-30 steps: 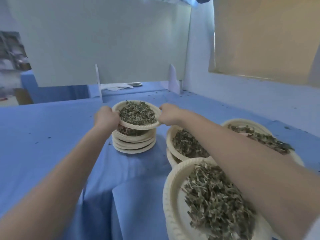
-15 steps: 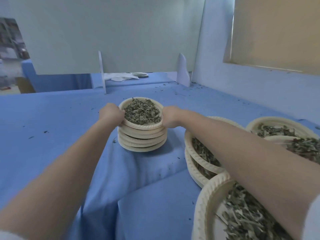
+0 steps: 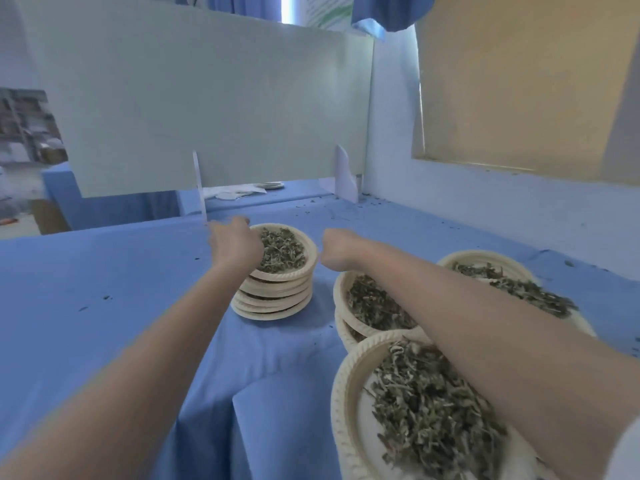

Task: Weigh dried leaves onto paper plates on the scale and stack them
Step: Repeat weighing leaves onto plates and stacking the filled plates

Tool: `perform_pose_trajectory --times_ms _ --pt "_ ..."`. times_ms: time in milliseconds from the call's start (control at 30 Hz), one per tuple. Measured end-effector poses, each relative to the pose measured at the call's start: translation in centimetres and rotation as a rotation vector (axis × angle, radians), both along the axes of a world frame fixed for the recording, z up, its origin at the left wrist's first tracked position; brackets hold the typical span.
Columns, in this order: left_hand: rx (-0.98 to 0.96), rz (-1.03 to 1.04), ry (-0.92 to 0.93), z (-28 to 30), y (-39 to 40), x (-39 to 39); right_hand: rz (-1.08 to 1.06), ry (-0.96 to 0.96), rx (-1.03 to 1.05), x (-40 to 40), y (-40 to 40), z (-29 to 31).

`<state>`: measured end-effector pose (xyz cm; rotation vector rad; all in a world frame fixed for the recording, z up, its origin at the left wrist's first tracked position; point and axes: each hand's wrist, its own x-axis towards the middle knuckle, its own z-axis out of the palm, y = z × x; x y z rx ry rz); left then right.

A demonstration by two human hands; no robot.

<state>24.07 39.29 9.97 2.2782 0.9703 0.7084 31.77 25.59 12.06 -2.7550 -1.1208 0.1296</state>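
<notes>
In the middle of the frame a stack of filled paper plates (image 3: 273,289) stands on the blue tablecloth (image 3: 104,289), about five high, and the top plate (image 3: 294,268) sits squarely on it with its heap of dried leaves (image 3: 282,249) level. To the right of centre a second, shorter stack (image 3: 367,306) holds leaves too, a large filled plate (image 3: 349,403) lies at the lower right, and another filled plate (image 3: 485,263) lies at the right edge behind the forearm. So a good number of portions look weighed and stacked already. No scale shows anywhere in the view, and how many portions remain cannot be judged; the loose filled plates on the right probably await stacking.

The left hand (image 3: 233,242) reaches over the near left rim of the top plate. It is seen from behind, knuckles toward the camera, and its fingers point away over the leaves; whether they grasp the rim, merely touch it or hover above it cannot be told. The right hand (image 3: 337,249) is just right of the stack, apart from the plate's rim, with a strip of tablecloth visible between them. It holds nothing; its fingers curl downward out of sight, so how tightly they are folded cannot be told.

At the upper middle, beyond a white divider panel (image 3: 207,98), a few empty plates (image 3: 270,185) lie on a farther table.
</notes>
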Motion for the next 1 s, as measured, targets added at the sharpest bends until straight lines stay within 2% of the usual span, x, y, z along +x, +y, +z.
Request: perform_pose_trajectory --times_ms 200,400,667,733,833,1000 --pt "0.043 -0.334 -0.099 2.8 -10.3 -0.9 -0.039 -0.014 0.135 -3.6 -7.3 3.3" --pt "0.040 -0.575 -0.167 5.3 -23.5 -0.4 -0.115 -0.109 0.237 -4.8 -18.9 6.0" --pt "0.025 -0.870 -0.063 4.1 -41.3 2.2 -0.391 -0.098 0.277 -4.5 -38.3 4.7" --pt "0.042 -0.899 -0.014 2.9 -44.7 3.1 -0.466 -0.094 0.264 -4.3 -42.0 3.6" --pt "0.180 -0.859 0.118 1.0 -48.0 4.5 -0.575 -0.042 0.245 -3.5 -46.3 1.6" --pt "0.226 -0.749 0.235 -1.6 -48.7 6.3 -0.664 0.031 0.185 -2.1 -49.4 -1.7"
